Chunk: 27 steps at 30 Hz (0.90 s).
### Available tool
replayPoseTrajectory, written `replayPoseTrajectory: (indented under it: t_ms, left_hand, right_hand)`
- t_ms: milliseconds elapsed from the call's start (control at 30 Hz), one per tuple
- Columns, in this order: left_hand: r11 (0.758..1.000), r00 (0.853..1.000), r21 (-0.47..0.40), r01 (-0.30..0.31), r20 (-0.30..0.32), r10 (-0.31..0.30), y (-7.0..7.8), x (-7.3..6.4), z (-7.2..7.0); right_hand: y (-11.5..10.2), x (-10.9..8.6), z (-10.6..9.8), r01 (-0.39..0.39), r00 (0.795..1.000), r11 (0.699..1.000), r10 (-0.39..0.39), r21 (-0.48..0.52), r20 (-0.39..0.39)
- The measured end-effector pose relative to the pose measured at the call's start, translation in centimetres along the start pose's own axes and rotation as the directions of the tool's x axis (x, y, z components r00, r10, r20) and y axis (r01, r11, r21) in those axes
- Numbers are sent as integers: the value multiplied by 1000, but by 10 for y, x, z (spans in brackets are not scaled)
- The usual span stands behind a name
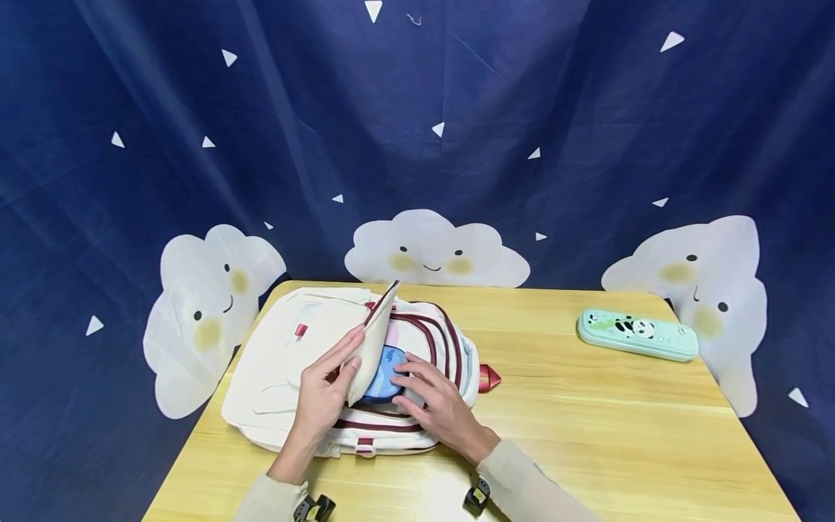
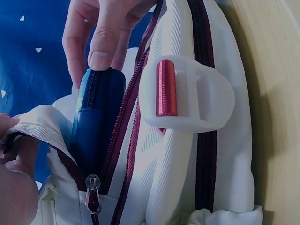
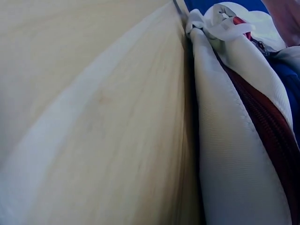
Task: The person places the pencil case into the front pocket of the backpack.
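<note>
A white backpack with dark red zips lies on the table. My left hand grips the raised front pocket panel, thumb on one face and fingers on the other. A blue zipped case sits partly inside the open pocket; its lower part is hidden. My right hand holds the case's outer end, the thumb over its zip edge in the left wrist view. A metal zip pull hangs at the pocket's corner. The right wrist view shows mostly table and backpack side.
A mint-green pencil box with a panda print lies at the table's right rear. A red loop sticks out from the backpack's right end. A white plastic buckle is on its strap. Behind the table hangs a dark blue curtain.
</note>
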<state>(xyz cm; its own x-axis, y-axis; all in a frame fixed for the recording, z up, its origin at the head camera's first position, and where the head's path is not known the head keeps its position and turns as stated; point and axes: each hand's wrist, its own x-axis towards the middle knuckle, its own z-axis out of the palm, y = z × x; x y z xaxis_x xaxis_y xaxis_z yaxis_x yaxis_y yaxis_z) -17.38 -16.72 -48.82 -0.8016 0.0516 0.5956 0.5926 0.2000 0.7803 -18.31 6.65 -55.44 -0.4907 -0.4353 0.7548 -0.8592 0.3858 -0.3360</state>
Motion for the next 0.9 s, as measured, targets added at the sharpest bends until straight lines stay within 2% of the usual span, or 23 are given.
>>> replayPoseTrajectory:
  t_ms: [200,500,700,900]
  left_hand:
    - [1000,1000,26,-15,-14,15,2,1,0]
    - [999,999,38,37,-29,-36,2,-1,-1]
    - [996,996,24,83,-26,-83,3,-1,-2]
    - [998,997,26,64,-46,-62,4,-1,-2]
  right_hand:
    - [2,1,-2,7,1000,1000,-7,-4,13]
    - [7,-4,-5,24,1000,1000,-24,16,11]
    - [15,-12,-19,65,998,997,-64,35,-28]
    - [27,-20,-39,97,994,995,-96,21,-55]
